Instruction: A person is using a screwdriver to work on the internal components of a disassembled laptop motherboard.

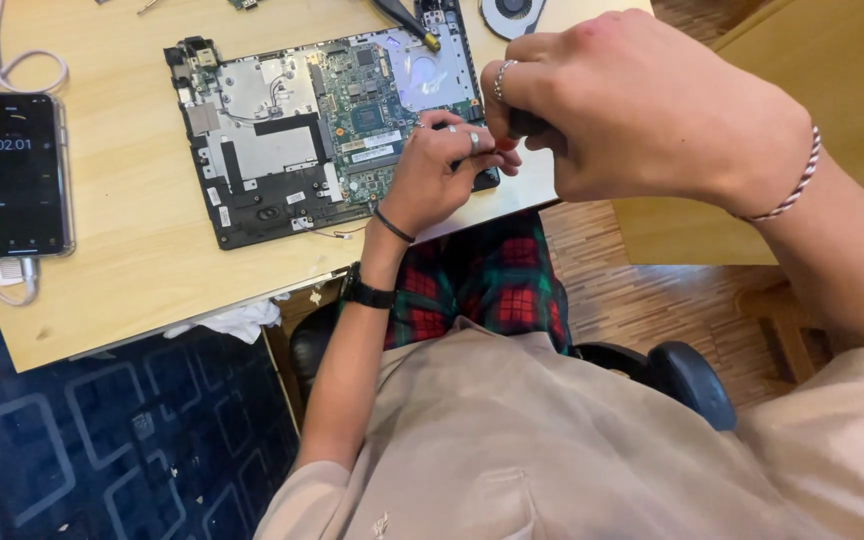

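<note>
An opened laptop base (272, 150) lies on the wooden table (132, 270), its green circuit board (367, 105) and grey metal plates exposed. My left hand (442, 175) rests at the board's near right corner, fingers pinched around a small dark part I cannot make out. My right hand (632, 110) is closed around the dark handle of a tool with a red collar (505, 143), its tip hidden between the two hands. Both hands wear rings; the left wrist has a black watch.
A smartphone (17, 175) with a lit timer screen lies at the table's left, a white cable (27, 65) curling behind it. A round fan (510, 15) and a yellow-tipped tool (407, 22) sit at the far edge. A chair arm (692, 380) is at lower right.
</note>
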